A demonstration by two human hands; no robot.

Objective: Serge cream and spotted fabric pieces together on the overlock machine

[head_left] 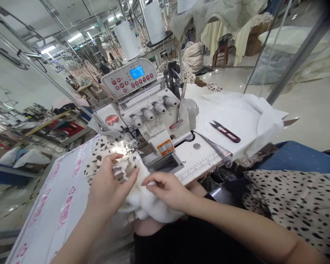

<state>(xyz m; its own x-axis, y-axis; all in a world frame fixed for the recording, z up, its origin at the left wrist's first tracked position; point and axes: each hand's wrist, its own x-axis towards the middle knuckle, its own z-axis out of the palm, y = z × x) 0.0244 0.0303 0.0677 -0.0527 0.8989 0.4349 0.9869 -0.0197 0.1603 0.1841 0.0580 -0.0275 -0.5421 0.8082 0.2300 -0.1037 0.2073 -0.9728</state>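
A white sewing machine [154, 117] with a blue display and four tension knobs stands in front of me. Spotted cream fabric [100, 150] lies by its needle area, joined with fluffy white fabric [154, 209] that hangs over the table's front edge. My left hand [110, 183] is at the fabric just before the needle area, its thumb and fingers apart around a fold of the spotted piece. To its right, my right hand [167, 189] pinches the white fabric between thumb and fingers.
Red-handled thread snips [225, 132] lie on white cloth [244, 113] right of the machine. More spotted fabric [297, 201] is piled at the lower right. White thread cones [128, 40] stand behind the machine; a slanted metal pole [294, 60] rises at the right.
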